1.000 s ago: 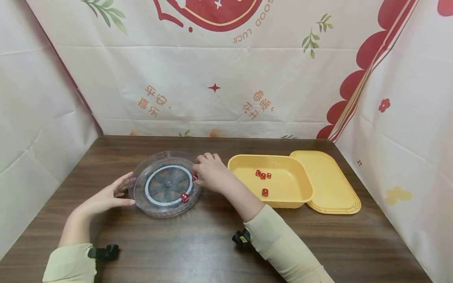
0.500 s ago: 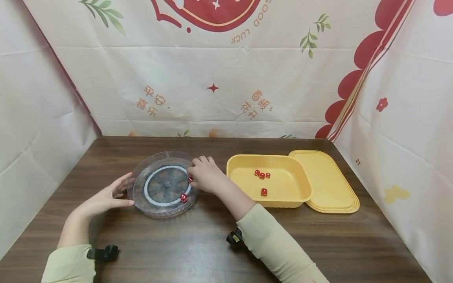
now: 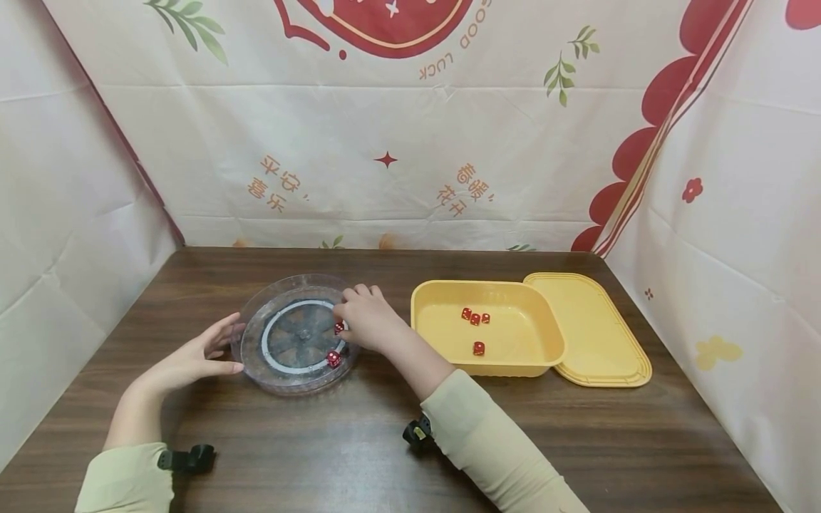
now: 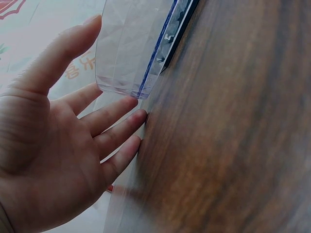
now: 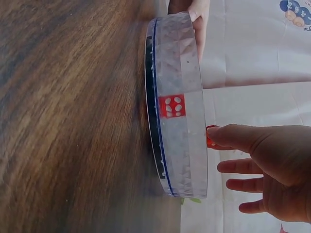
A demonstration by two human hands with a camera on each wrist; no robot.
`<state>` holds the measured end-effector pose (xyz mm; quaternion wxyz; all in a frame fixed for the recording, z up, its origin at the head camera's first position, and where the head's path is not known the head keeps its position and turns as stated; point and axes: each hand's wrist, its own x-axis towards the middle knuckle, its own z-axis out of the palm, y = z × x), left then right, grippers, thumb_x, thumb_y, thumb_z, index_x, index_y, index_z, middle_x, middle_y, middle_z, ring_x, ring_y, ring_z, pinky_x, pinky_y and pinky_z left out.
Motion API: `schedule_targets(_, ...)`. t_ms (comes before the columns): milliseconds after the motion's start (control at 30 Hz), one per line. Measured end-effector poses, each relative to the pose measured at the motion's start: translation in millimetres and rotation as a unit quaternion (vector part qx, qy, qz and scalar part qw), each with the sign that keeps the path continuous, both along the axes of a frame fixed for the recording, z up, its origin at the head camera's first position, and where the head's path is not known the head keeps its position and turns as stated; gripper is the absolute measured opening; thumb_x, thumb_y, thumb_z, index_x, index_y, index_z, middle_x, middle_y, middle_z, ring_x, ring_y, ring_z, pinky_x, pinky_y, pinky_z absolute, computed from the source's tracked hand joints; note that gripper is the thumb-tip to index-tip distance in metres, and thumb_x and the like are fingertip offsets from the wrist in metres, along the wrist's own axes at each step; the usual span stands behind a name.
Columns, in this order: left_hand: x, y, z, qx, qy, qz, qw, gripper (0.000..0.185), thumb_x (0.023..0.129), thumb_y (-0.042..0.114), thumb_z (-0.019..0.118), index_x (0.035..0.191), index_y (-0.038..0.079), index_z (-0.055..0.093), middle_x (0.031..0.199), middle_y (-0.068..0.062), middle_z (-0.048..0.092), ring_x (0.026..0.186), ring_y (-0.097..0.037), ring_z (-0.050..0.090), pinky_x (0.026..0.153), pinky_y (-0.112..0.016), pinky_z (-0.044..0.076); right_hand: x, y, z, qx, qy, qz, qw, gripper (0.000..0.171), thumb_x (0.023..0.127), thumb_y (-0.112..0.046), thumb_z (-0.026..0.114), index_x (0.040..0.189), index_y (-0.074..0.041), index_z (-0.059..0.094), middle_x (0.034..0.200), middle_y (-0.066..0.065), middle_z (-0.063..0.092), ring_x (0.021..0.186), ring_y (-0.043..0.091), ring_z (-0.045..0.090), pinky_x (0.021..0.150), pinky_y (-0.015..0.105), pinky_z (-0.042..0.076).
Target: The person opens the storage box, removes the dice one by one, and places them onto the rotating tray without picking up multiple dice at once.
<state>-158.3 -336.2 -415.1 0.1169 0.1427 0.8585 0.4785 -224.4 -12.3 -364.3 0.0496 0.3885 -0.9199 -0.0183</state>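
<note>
Pinching a half-hidden red die (image 3: 338, 328), right hand (image 3: 365, 320) over clear dish (image 3: 256, 356), left hand (image 3: 192, 360) spread against its rim.

The right hand (image 3: 367, 318) has moved left, from the right rim of the dish (image 3: 251, 322) to a spot farther in over it. The die (image 3: 338, 328) pinched in its fingertips has travelled with it, from the rim edge to above the white ring inside the dish. The forearm and sleeve (image 3: 487, 434) have shifted left along the desk (image 3: 359, 442) as well, and the wrist camera (image 3: 414, 432) with them.
</note>
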Motion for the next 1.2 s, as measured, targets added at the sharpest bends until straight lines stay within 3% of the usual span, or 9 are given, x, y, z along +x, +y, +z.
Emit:
schedule_targets(100,-0.2,0.1,-0.3,0.004,0.005,-0.003,1.0000,0.091,0.086,0.013,0.071,0.151,0.000,0.008,0.149,-0.031,0.023,0.134,-0.048,0.023,0.097,-0.016,0.034,0.8,-0.4,0.1,-0.002,-0.004,0.000,1.000,0.019,0.086,-0.037,0.071,0.099,-0.024,0.071,0.106,0.000,0.056,0.108,0.024,0.048,0.090,0.042,0.037)
schedule_targets(167,-0.2,0.2,-0.3,0.006,0.006,-0.004,1.0000,0.091,0.086,0.013,0.071,0.151,-0.001,0.008,0.149,-0.031,0.024,0.134,-0.048,0.023,0.091,-0.009,0.032,1.3,-0.2,0.3,0.000,-0.006,0.000,1.000,0.018,0.086,-0.036,0.070,0.099,-0.024,0.071,0.105,0.000,0.056,0.108,0.024,0.048,0.090,0.042,0.038)
schedule_targets(433,-0.2,-0.2,-0.1,0.001,0.004,-0.004,1.0000,0.092,0.086,0.014,0.071,0.151,-0.001,0.008,0.149,-0.030,0.023,0.134,-0.048,0.023,0.092,-0.011,0.032,1.6,1.3,0.3,-0.001,-0.006,0.002,1.000,0.018,0.086,-0.035,0.070,0.100,-0.024,0.070,0.105,0.000,0.056,0.107,0.024,0.048,0.090,0.041,0.038)
schedule_targets(633,-0.5,-0.4,0.2,-0.007,0.004,-0.003,1.0000,0.091,0.087,0.014,0.071,0.151,0.000,0.008,0.149,-0.030,0.023,0.134,-0.047,0.023,0.099,-0.023,0.035,0.3,5.0,1.8,-0.002,-0.017,0.001,1.000,0.024,0.086,-0.037,0.070,0.106,-0.024,0.070,0.107,0.000,0.055,0.108,0.025,0.047,0.090,0.041,0.037)
schedule_targets(800,-1.6,-0.8,-0.5,0.002,0.000,-0.003,1.0000,0.092,0.087,0.014,0.071,0.152,0.000,0.008,0.149,-0.030,0.022,0.134,-0.048,0.022,0.091,-0.009,0.032,1.3,8.3,4.7,0.000,-0.022,0.002,1.000,0.026,0.086,-0.037,0.069,0.108,-0.023,0.070,0.107,0.000,0.055,0.108,0.025,0.046,0.090,0.042,0.036)
schedule_targets(1067,-1.8,-1.0,-0.7,0.002,0.001,-0.004,1.0000,0.092,0.086,0.014,0.071,0.151,0.000,0.008,0.149,-0.031,0.022,0.134,-0.049,0.022,0.089,-0.007,0.031,6.1,13.2,12.0,-0.008,-0.029,0.001,1.000,0.027,0.087,-0.039,0.069,0.108,-0.023,0.070,0.112,0.001,0.055,0.112,0.025,0.045,0.094,0.043,0.035)
schedule_targets(1133,-1.5,-1.0,-0.5,-0.001,0.002,-0.003,1.0000,0.091,0.087,0.014,0.071,0.152,0.001,0.008,0.149,-0.030,0.023,0.134,-0.049,0.023,0.092,-0.011,0.032,6.9,15.0,14.0,-0.011,-0.028,0.001,1.000,0.028,0.087,-0.040,0.069,0.108,-0.023,0.070,0.113,0.001,0.055,0.112,0.025,0.045,0.095,0.044,0.035)
schedule_targets(1200,-1.3,-0.9,-0.2,-0.004,0.002,-0.003,1.0000,0.092,0.087,0.014,0.071,0.152,0.001,0.008,0.150,-0.030,0.023,0.134,-0.048,0.023,0.100,-0.023,0.036,8.0,16.7,15.9,-0.014,-0.028,0.000,1.000,0.029,0.087,-0.041,0.069,0.109,-0.022,0.070,0.115,0.002,0.056,0.114,0.025,0.045,0.096,0.045,0.034)
